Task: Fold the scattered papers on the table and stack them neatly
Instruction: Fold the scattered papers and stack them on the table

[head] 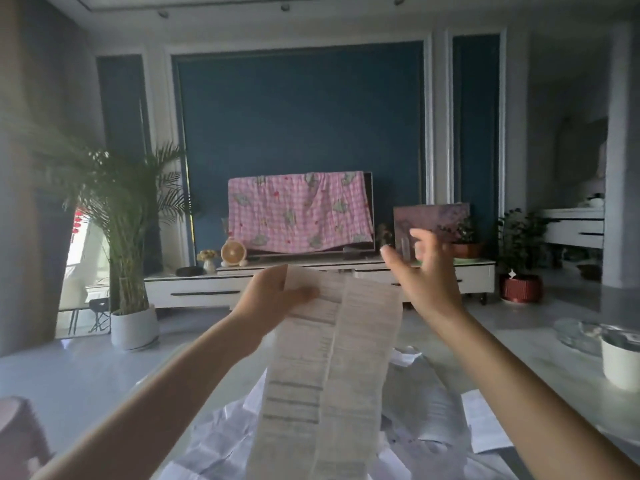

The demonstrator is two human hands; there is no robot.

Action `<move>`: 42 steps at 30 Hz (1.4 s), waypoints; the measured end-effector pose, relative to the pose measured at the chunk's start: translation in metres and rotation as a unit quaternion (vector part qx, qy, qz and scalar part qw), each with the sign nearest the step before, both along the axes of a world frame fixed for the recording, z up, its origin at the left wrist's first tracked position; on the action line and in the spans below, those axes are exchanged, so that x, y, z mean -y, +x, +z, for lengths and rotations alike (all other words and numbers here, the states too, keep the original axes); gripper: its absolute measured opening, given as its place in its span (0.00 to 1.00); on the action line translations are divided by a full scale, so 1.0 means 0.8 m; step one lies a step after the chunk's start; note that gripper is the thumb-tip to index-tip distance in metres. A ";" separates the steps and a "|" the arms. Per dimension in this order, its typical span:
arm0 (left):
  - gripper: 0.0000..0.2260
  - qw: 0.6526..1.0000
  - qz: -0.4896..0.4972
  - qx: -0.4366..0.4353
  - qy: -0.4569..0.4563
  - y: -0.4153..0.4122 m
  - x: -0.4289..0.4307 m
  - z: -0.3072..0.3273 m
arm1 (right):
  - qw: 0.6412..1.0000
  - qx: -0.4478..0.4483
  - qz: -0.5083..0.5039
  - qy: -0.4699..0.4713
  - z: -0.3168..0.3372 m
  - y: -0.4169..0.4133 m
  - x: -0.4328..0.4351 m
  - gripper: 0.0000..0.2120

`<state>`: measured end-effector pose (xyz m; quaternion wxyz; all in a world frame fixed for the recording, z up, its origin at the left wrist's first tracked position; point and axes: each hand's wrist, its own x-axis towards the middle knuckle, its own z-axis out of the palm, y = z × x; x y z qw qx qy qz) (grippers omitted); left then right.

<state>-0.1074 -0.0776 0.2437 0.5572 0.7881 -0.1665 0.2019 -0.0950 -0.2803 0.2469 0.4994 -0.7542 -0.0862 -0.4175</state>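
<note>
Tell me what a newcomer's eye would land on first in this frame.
First, the long printed sheet held up in the centre, creased lengthwise, gripped at its top by the left hand while the right hand hangs open just to its right. Behind it, a pink checked cloth draped over the screen against the blue wall stands out. Below, loose papers lie scattered on the pale table.

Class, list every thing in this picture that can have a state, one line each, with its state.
printed sheet: held up, creased lengthwise
left hand: grips the printed sheet's top
right hand: open, raised, holds nothing
loose papers: scattered, unstacked
television: draped with a pink checked cloth
cabinet drawer: closed
</note>
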 end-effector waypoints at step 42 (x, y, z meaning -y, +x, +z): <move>0.12 0.889 -0.131 -0.375 -0.226 0.037 0.014 -0.155 | 0.820 -0.338 0.333 0.321 -0.202 0.004 0.030 0.09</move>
